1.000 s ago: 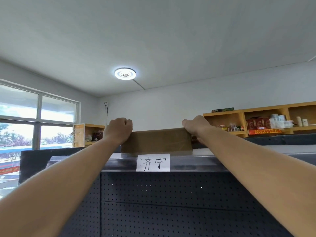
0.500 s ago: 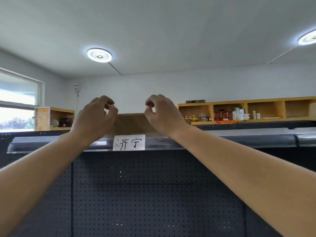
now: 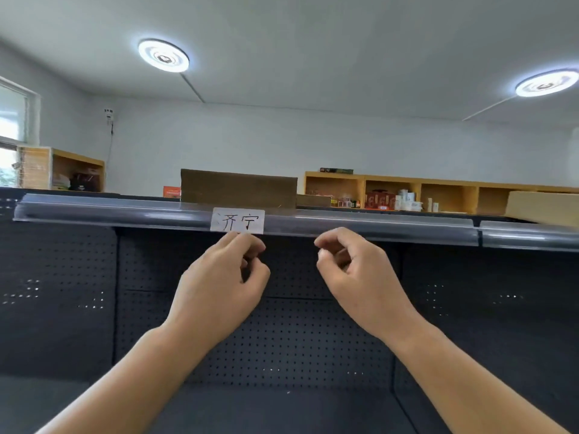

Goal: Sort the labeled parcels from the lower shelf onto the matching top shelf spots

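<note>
With parcel (image 3: 238, 188) parked on top shelf (image 3: 360, 221) above label (image 3: 237, 220), both hands empty, fingers loosely curled: left hand (image 3: 221, 285), right hand (image 3: 360, 277) below shelf edge. Next parcels lie lower, out of frame; neither hand nearer.

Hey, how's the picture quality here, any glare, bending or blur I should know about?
Head view: both ceiling lamps bloom with glare, and the window at the left edge is blown out. Wide-angle distortion bows the top shelf edge and stretches the forearms. The handwritten label is legible; the left hand and right hand look reasonably sharp, and the far cubbies' contents are too small to make out.
</note>
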`<action>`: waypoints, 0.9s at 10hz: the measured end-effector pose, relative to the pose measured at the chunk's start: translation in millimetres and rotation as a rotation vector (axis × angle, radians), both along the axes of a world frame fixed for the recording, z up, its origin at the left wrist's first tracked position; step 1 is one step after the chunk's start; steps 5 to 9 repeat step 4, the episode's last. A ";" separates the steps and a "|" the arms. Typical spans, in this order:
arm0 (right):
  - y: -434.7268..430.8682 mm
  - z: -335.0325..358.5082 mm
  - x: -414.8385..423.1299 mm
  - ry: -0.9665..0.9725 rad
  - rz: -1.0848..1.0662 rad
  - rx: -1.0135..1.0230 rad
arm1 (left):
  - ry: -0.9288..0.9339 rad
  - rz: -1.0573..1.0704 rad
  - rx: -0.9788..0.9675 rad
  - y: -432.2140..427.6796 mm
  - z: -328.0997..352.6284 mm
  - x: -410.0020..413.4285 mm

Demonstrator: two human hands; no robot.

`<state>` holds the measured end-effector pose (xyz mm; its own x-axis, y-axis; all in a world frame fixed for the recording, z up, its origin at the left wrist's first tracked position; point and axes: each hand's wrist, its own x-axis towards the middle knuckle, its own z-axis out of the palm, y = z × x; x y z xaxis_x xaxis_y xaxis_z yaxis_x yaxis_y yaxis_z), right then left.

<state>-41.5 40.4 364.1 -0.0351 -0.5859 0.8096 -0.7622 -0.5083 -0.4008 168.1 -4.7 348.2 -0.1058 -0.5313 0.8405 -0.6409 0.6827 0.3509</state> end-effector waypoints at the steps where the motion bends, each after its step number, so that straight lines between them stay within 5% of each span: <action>1: 26.8 -39.7 -10.4 -0.046 -0.003 0.044 | 0.063 -0.021 0.069 18.0 -28.0 5.1; 9: 76.3 -93.0 -43.5 -0.028 -0.074 0.049 | 0.035 0.072 0.067 67.0 -75.9 -10.9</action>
